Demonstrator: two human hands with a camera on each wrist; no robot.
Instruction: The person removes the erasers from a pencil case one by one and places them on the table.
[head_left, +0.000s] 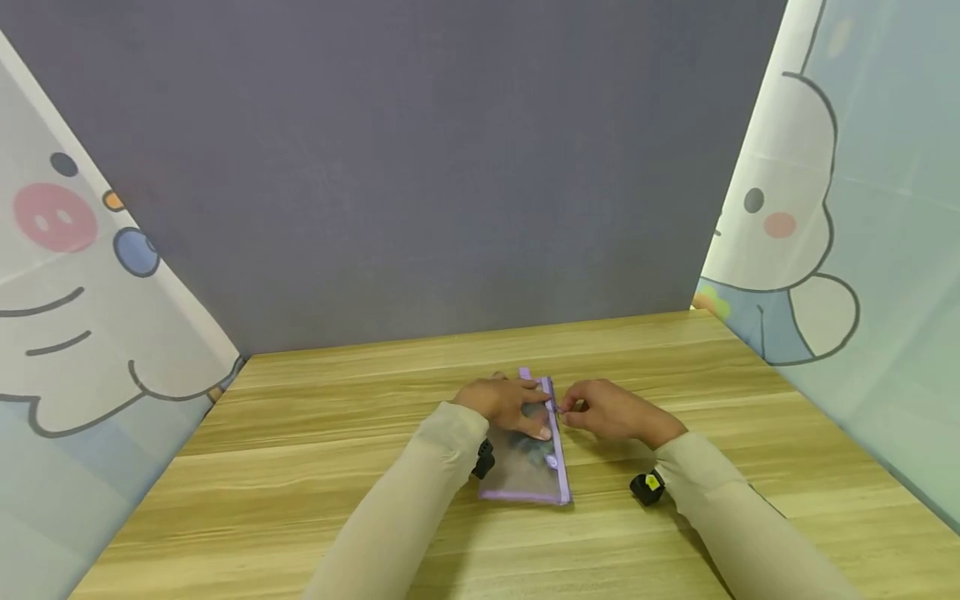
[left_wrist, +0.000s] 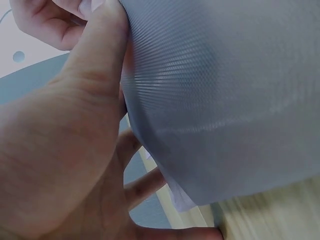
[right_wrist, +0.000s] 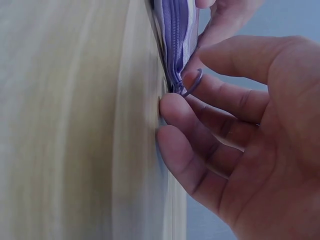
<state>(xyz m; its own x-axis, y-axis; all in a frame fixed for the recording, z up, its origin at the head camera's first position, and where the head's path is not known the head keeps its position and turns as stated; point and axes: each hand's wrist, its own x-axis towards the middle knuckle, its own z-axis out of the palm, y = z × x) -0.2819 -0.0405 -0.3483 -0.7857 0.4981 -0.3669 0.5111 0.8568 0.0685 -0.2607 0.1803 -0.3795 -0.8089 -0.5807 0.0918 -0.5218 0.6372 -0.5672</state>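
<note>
A translucent mesh pouch [head_left: 517, 475] with purple edging lies on the wooden table, its zipper edge facing right. My left hand [head_left: 510, 406] rests over its upper part, fingers spread and extended to the zipper edge; in the left wrist view the thumb of that hand [left_wrist: 75, 135] lies against the grey mesh [left_wrist: 240, 115]. My right hand [head_left: 615, 411] is at the zipper edge with curled fingers. The right wrist view shows a purple ring pull [right_wrist: 198, 82] at the zipper [right_wrist: 176, 40], held at the fingertips of the right hand [right_wrist: 250, 115]. Dark shapes show dimly through the mesh.
The light wooden table [head_left: 315, 433] extends around the pouch and ends at a dark grey panel [head_left: 450, 183] at the back. Cartoon-printed curtains hang on the left [head_left: 97, 350] and right [head_left: 885, 250]. Black wrist devices [head_left: 647, 488] sit by both sleeves.
</note>
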